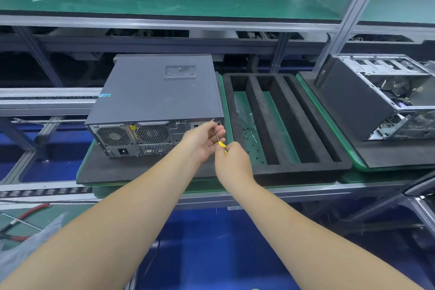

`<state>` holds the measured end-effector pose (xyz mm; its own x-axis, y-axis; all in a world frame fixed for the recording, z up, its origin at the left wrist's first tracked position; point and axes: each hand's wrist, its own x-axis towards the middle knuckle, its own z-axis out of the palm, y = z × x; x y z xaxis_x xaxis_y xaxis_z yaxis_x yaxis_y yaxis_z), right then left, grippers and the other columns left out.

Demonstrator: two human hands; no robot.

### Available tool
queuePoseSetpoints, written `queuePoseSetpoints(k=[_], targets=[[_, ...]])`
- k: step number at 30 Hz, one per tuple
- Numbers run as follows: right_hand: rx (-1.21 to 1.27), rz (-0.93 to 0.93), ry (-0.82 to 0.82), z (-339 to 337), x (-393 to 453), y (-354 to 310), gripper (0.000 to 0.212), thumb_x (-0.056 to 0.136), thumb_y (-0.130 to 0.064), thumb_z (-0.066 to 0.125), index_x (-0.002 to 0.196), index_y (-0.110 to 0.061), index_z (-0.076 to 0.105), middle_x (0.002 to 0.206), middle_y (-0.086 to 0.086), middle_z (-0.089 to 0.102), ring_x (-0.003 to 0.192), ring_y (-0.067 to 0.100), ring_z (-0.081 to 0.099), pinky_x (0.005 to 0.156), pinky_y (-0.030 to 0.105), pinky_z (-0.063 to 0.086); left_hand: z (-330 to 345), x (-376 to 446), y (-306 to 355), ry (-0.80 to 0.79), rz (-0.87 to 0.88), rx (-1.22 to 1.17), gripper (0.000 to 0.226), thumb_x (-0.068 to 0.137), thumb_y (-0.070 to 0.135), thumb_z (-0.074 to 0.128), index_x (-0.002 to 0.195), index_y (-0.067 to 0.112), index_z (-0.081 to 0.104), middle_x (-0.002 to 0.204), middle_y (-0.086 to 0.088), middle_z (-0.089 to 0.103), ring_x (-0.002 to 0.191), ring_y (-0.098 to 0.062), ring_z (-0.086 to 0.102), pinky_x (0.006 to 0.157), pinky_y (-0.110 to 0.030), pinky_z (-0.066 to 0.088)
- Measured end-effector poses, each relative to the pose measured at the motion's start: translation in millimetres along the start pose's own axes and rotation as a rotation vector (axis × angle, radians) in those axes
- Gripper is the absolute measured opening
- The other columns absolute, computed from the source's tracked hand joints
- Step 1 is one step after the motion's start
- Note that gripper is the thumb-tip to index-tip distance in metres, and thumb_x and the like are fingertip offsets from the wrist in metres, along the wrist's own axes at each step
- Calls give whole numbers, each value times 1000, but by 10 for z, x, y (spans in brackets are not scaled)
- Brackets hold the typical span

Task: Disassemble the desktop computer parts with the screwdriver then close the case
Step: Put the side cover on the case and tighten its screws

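Observation:
A dark grey desktop computer case [155, 94] lies on its side on a black foam pad, its rear panel with fan grilles and ports facing me and its side panel closed on top. My right hand [231, 162] grips the yellow handle of a screwdriver [221, 144]. The thin metal shaft points up to the top right corner of the rear panel. My left hand [203, 140] pinches the shaft near its tip against that corner.
A black foam tray [303, 167] with long slots sits right of the case, small screws lying in its left slot. An opened computer chassis [381, 96] stands farther right. Red-handled pliers [26, 213] lie at lower left. A green shelf runs above.

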<state>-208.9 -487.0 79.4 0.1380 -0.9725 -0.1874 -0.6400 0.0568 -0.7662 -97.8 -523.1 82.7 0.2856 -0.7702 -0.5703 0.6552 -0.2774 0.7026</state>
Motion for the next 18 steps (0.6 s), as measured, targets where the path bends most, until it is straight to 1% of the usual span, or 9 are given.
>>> queuePoseSetpoints(k=[1, 3, 5, 6, 9, 12, 16, 18], targets=[[7, -2, 5, 5, 9, -24, 26, 110, -36, 39, 97, -17, 51, 92, 0, 59, 80, 17, 56, 62, 35, 43, 1, 4, 20, 11, 1, -11, 22, 105, 19, 53, 94, 4, 65, 82, -7, 75, 63, -15, 73, 58, -32, 58], [23, 4, 31, -5, 52, -89, 32, 111, -38, 36, 99, -14, 53, 95, 1, 61, 84, 22, 57, 64, 36, 41, 21, 8, 61, 32, 6, -28, 24, 108, 19, 48, 97, 3, 63, 78, -8, 76, 62, -15, 74, 53, -31, 58], [25, 20, 52, -33, 108, -133, 32, 111, -38, 36, 103, -12, 54, 97, 2, 61, 87, 25, 57, 63, 35, 38, 47, -5, 86, 44, 2, -28, 21, 107, 16, 49, 95, 4, 61, 73, -7, 75, 61, -16, 74, 49, -29, 58], [20, 25, 54, -48, 128, -133, 32, 111, -38, 36, 104, -13, 54, 97, 2, 60, 87, 24, 57, 60, 34, 36, 56, -4, 90, 50, -1, -29, 20, 106, 14, 50, 93, 4, 61, 74, -8, 75, 61, -16, 74, 49, -29, 58], [-5, 30, 49, -90, 151, -61, 32, 110, -40, 36, 103, -14, 54, 93, 0, 60, 81, 20, 55, 57, 33, 35, 81, 6, 89, 63, -4, -43, 18, 104, 10, 47, 99, 1, 62, 86, -11, 75, 62, -17, 75, 53, -30, 58], [-11, 25, 37, -104, 165, 5, 31, 110, -40, 36, 101, -16, 54, 90, -1, 59, 75, 15, 53, 56, 33, 36, 114, 25, 95, 67, -33, -91, 26, 104, 16, 42, 108, -1, 61, 95, -13, 75, 62, -21, 76, 60, -34, 57], [-9, -2, 23, -128, 171, 41, 28, 109, -39, 38, 92, -20, 49, 86, -2, 58, 71, 14, 51, 55, 33, 35, 152, 41, 106, 68, -56, -55, 28, 101, 29, 57, 111, 4, 63, 102, -9, 77, 81, -21, 76, 64, -36, 57], [-21, -29, -3, -158, 146, 79, 27, 109, -38, 39, 89, -21, 46, 84, -2, 56, 69, 14, 50, 56, 33, 37, 186, 53, 102, 87, -56, -13, 27, 100, 31, 62, 111, 6, 66, 99, -6, 77, 81, -19, 76, 60, -35, 56]])
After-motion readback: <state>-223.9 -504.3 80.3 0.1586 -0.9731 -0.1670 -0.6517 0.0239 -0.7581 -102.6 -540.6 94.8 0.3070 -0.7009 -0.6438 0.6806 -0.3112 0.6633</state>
